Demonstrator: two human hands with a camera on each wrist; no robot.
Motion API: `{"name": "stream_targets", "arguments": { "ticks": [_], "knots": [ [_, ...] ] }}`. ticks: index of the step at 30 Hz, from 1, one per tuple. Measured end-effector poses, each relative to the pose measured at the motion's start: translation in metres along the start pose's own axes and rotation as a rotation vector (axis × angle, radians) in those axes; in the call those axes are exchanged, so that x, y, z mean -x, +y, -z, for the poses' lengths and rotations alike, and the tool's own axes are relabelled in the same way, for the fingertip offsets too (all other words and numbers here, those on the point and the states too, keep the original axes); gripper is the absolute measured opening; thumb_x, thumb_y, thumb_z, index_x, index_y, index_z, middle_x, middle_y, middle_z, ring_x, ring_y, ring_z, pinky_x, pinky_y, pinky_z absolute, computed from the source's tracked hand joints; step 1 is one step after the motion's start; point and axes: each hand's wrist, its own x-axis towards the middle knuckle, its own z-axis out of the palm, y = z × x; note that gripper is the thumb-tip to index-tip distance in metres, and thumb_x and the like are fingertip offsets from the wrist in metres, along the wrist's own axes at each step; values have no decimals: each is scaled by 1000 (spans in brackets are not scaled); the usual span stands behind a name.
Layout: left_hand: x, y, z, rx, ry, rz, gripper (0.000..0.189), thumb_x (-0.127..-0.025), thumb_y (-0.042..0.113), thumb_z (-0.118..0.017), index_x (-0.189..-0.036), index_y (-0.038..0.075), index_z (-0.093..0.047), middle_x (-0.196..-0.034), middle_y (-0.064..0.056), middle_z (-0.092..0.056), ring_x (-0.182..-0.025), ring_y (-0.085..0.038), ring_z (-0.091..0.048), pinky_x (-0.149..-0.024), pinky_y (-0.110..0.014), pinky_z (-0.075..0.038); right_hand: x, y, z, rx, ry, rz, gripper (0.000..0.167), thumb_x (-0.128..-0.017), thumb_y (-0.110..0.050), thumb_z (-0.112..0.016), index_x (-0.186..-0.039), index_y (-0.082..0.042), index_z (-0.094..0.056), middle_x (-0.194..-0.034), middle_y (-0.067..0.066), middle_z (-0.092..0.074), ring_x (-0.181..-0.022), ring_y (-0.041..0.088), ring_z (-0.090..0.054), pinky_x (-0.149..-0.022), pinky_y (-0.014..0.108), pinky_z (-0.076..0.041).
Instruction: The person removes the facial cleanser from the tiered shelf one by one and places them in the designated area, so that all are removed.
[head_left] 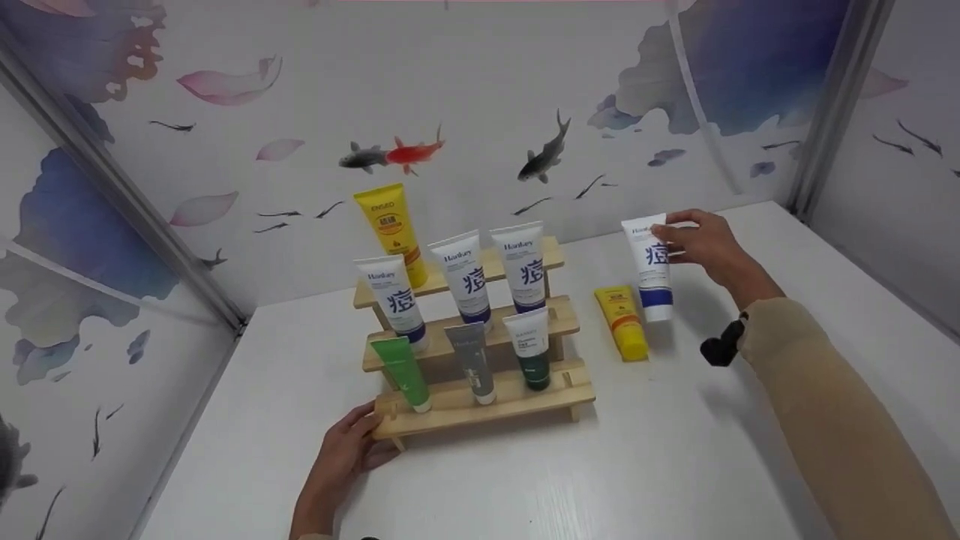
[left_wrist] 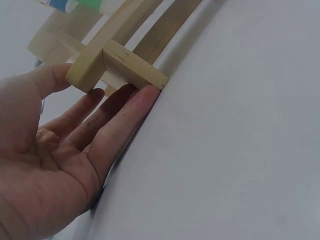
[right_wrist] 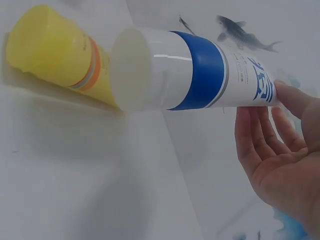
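My right hand (head_left: 701,244) pinches a white squeeze tube with a blue band (head_left: 649,262) near its flat top end, thumb on the front and fingers behind. The tube is upright, cap down, above the table, beside a yellow tube (head_left: 622,322) that lies there. My left hand (head_left: 341,457) holds the near left corner of a three-tier wooden display rack (head_left: 480,409). In the left wrist view the thumb is on the end of the lowest shelf (left_wrist: 82,75) and the fingers reach underneath by the foot.
On the rack stand a tall yellow tube (head_left: 391,232) at the top, several white tubes (head_left: 463,281) in the middle, and green (head_left: 405,373), grey (head_left: 474,364) and white-and-dark-green (head_left: 531,349) tubes at the front. Walls with painted fish enclose the white table (head_left: 480,487).
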Motion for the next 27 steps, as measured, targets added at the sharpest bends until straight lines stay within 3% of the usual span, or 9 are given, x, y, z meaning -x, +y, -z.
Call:
{"name": "stream_targets", "arguments": {
  "ticks": [9,17,23,24,27],
  "knots": [
    [-2,-1,2,-11,-7,-8,49,-107,23,-42,-152,5,-39,-154,-28,-41,-133,-37,-56,-91,-42,-62,-6,35,-10,38,-42,-63,73,-100,-47,-55,-157,-9,-29,-153,25,-40,-137,41,-47,-117,48,-44],
    [-1,-3,1,33,-21,-40,49,-107,20,-43,-151,1,-38,-148,-30,-48,-110,-22,-70,-89,-42,-62,-11,59,-13,4,5,-170,73,-100,-48,-56,-157,-9,-30,-154,24,-40,-136,38,-47,-118,44,-44],
    [0,-3,2,32,-19,-37,49,-107,21,-43,-151,2,-38,-147,-29,-49,-106,-19,-71,-89,-41,-63,-13,67,-16,-28,53,-274,70,-101,-45,-55,-156,-9,-32,-155,20,-42,-135,34,-47,-117,39,-44],
    [-1,-3,2,32,-19,-36,49,-107,22,-43,-151,2,-38,-147,-28,-50,-106,-19,-71,-89,-41,-63,-13,67,-17,-27,61,-290,71,-101,-46,-55,-156,-8,-32,-155,20,-42,-134,33,-48,-116,36,-46],
    [-1,-4,2,31,-21,-37,49,-107,22,-43,-151,2,-38,-147,-28,-50,-106,-18,-71,-89,-41,-63,-14,68,-19,-22,75,-343,70,-101,-45,-55,-155,-8,-33,-155,18,-42,-129,29,-50,-92,22,-55]
  ]
}}
